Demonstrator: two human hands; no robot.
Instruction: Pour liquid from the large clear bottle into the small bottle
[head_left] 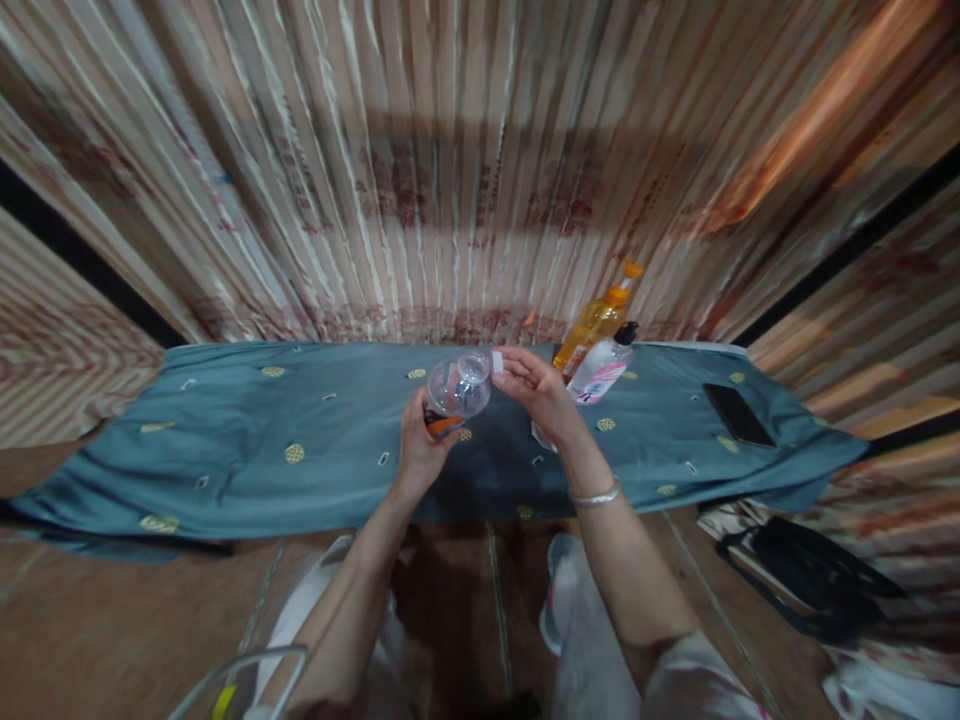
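Observation:
My left hand (420,450) grips a small clear plastic bottle (455,388) with an orange label, tilted with its mouth toward the right. My right hand (534,388) pinches a small white cap (497,362) right beside the bottle's mouth. A silver bangle sits on my right wrist. Both hands hover over a table draped in a blue-grey cloth (225,450) with gold motifs.
An orange pump bottle (596,325) and a white pump bottle with a pink label (604,370) stand at the back right of the table. A black phone (737,414) lies further right. A black bag (810,575) rests on the floor at right. Striped curtains hang behind.

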